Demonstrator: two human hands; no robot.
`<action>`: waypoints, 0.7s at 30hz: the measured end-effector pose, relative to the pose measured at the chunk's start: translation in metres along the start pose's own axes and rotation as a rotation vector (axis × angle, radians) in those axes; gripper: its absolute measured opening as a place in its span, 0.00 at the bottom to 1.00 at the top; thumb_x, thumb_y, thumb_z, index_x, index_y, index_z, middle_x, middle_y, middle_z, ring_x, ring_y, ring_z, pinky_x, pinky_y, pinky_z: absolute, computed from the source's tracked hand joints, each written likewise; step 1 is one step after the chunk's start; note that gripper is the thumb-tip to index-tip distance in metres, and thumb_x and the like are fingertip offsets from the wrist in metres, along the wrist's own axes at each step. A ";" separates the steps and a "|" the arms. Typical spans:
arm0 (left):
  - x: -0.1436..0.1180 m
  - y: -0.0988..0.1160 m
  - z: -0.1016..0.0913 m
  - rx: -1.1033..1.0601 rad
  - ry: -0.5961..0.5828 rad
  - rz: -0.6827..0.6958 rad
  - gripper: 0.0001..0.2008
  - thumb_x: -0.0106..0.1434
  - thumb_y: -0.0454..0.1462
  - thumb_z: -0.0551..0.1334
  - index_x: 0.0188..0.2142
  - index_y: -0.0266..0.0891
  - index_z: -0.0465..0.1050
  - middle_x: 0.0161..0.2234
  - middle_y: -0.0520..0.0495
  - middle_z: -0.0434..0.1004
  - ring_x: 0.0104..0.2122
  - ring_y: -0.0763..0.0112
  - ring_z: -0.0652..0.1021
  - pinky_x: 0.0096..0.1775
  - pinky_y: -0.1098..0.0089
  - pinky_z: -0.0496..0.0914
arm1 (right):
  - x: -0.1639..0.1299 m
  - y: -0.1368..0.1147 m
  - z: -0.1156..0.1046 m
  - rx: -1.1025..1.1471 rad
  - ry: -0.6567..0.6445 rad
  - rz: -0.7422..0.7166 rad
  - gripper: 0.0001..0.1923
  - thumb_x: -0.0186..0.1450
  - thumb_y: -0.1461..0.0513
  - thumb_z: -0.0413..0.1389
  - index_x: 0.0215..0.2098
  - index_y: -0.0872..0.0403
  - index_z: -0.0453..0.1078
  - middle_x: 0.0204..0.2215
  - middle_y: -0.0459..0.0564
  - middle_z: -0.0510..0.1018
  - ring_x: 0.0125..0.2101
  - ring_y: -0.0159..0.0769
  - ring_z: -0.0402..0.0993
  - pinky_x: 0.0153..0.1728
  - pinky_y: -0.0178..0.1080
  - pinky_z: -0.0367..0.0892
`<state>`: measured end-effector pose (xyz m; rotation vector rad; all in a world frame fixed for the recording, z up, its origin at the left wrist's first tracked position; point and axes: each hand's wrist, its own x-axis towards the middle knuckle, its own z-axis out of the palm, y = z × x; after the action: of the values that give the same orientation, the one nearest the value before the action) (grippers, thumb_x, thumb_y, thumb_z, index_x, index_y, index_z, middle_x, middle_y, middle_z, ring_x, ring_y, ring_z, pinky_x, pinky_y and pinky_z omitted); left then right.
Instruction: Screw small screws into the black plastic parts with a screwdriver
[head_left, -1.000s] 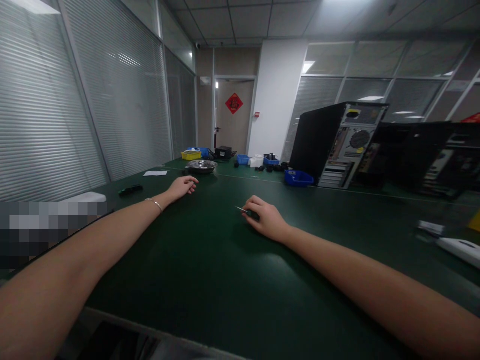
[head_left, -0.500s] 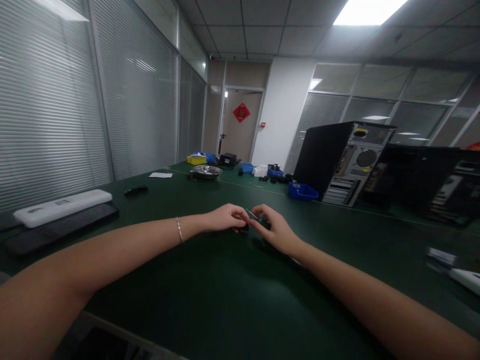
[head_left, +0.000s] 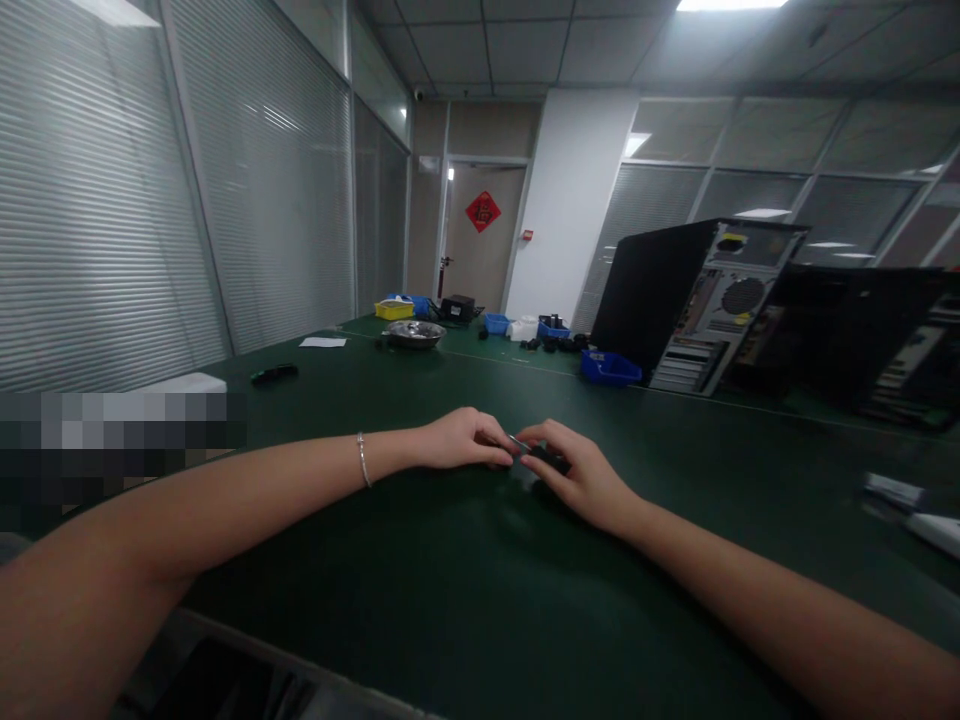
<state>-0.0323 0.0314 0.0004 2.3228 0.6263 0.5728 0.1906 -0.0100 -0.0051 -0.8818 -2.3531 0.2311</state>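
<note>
While spanning a smooth, dark green tabletop (head_left: 480, 600) with two bare forearms (head_left: 247, 510), wearing a thin, silver-coloured bracelet (head_left: 364, 458) on the left wrist. Holding a slim, dark-handled tool (head_left: 552, 459) in the right hand (head_left: 589, 478), closing thumb and fingers about it and pointing its thin, silvery metal shaft (head_left: 517, 443) leftward. Positioning the tool low over the tabletop, between the two hands, with the shaft's end right by the fingertips of the left hand (head_left: 461, 440). Bending the left fingers into a narrow curl, with the thumb just beside them; hiding the space inside, making it impossible to tell of any small object gripped there. Facing, farther off at right, an open-topped blue plastic bin (head_left: 611, 369) just beside a tall black computer tower (head_left: 660, 300) with a grey metal back panel. Having, to the left, a small black-and-green object (head_left: 274, 374) on the tabletop, too indistinct to identify, and beyond it a flat white sheet (head_left: 322, 342). Looking on past a round, shiny metal bowl (head_left: 414, 335) toward a yellow plastic bin (head_left: 394, 311), a black box-shaped device (head_left: 457, 308) and a small blue plastic bin (head_left: 496, 324). Fronting, at the very back, a pale brown door (head_left: 484, 265) with a red diamond-shaped sign (head_left: 483, 212) on it.
</note>
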 end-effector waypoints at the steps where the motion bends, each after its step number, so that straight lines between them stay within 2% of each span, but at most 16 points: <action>1: 0.000 0.001 -0.001 0.066 0.002 0.022 0.15 0.57 0.40 0.62 0.45 0.40 0.74 0.38 0.46 0.74 0.35 0.71 0.73 0.35 0.74 0.65 | 0.000 0.001 -0.001 -0.007 0.000 -0.004 0.09 0.64 0.61 0.52 0.43 0.51 0.67 0.38 0.50 0.72 0.38 0.37 0.69 0.38 0.38 0.65; 4: 0.000 0.003 -0.001 0.128 0.014 0.037 0.16 0.57 0.40 0.63 0.46 0.40 0.74 0.38 0.46 0.73 0.36 0.70 0.73 0.35 0.74 0.65 | -0.003 0.002 -0.006 -0.018 -0.009 -0.004 0.09 0.64 0.62 0.52 0.43 0.51 0.67 0.38 0.50 0.72 0.38 0.36 0.69 0.39 0.37 0.65; 11: 0.001 0.000 0.008 -0.147 0.076 -0.053 0.15 0.56 0.39 0.63 0.44 0.36 0.73 0.38 0.45 0.76 0.35 0.70 0.75 0.37 0.71 0.67 | -0.009 -0.002 -0.011 -0.090 -0.068 -0.033 0.11 0.62 0.63 0.52 0.44 0.50 0.68 0.39 0.50 0.72 0.35 0.35 0.70 0.36 0.36 0.66; 21: 0.003 -0.008 0.009 -0.282 0.115 -0.119 0.15 0.53 0.37 0.65 0.40 0.33 0.72 0.36 0.45 0.76 0.33 0.71 0.76 0.38 0.68 0.69 | -0.009 0.004 -0.009 -0.111 -0.052 -0.010 0.10 0.60 0.65 0.53 0.41 0.50 0.69 0.36 0.49 0.72 0.33 0.35 0.70 0.33 0.36 0.65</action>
<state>-0.0269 0.0342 -0.0108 1.9869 0.6850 0.6948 0.2039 -0.0135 -0.0035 -0.9267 -2.4379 0.1219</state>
